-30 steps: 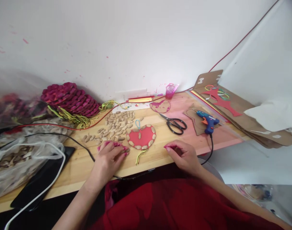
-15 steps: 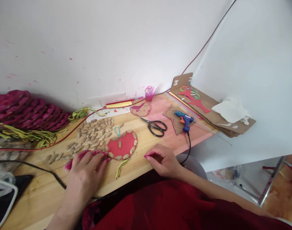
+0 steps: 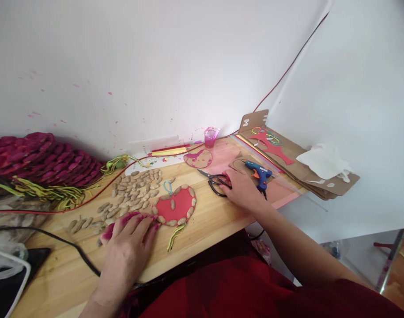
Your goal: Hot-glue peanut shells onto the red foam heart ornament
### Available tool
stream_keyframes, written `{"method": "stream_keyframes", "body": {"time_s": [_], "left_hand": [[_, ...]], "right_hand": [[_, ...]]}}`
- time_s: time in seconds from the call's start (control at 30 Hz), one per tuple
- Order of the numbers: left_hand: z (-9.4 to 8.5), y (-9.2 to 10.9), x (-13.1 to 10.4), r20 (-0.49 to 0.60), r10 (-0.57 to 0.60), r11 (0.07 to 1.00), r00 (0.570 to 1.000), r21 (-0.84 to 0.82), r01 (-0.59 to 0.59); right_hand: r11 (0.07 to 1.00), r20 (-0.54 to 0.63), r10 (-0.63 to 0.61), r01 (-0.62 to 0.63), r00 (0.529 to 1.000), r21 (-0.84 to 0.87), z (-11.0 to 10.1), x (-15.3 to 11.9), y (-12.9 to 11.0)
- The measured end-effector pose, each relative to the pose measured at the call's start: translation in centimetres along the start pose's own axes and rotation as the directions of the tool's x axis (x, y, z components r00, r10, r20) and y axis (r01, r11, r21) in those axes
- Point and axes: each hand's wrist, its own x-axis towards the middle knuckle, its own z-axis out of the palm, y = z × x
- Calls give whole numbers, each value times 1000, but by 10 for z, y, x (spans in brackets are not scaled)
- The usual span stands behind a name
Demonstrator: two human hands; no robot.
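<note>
A red apple-shaped cutout (image 3: 180, 207) edged with peanuts lies on the wooden table, with a blue loop on top and yellow-green strings below. My left hand (image 3: 129, 240), its fingertips stained pink, rests at the cutout's left edge, thumb and fingers closed on that edge. My right hand (image 3: 243, 190) is over the black-handled scissors (image 3: 215, 184), its thumb and fingers closed around the handles; the far loop is partly hidden. The scissors lie on the table, blades pointing up and left. Just right of that hand is a blue glue gun (image 3: 260, 172).
Loose peanuts (image 3: 135, 194) spread behind my left hand. Stacked pink-dyed pieces (image 3: 46, 154) stand far left. A pink-stained cutout (image 3: 198, 158) and a cup of pink liquid (image 3: 210, 138) are by the wall. Cardboard (image 3: 296, 170) lies right. A black cable (image 3: 76, 243) crosses the left side.
My right hand has moved forward from the table's front edge to the scissors' handles. The left hand stays at the cutout, and the view has shifted slightly.
</note>
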Motion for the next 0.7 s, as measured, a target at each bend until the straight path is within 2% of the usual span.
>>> {"method": "stream_keyframes", "body": {"time_s": [0.23, 0.4, 0.57, 0.7], "left_hand": [[1, 2, 2, -26, 21, 1000, 999, -1, -21], [0, 4, 4, -42, 11, 999, 999, 40, -10], [0, 3, 5, -39, 9, 999, 999, 31, -7], [0, 3, 5, -33, 2, 998, 999, 57, 0]], "right_hand": [[999, 39, -49, 49, 998, -5, 9, 2, 1], [999, -8, -41, 42, 999, 1, 12, 2, 4], [999, -56, 25, -27, 998, -25, 8, 23, 8], [999, -46, 14, -15, 999, -30, 11, 41, 10]]}}
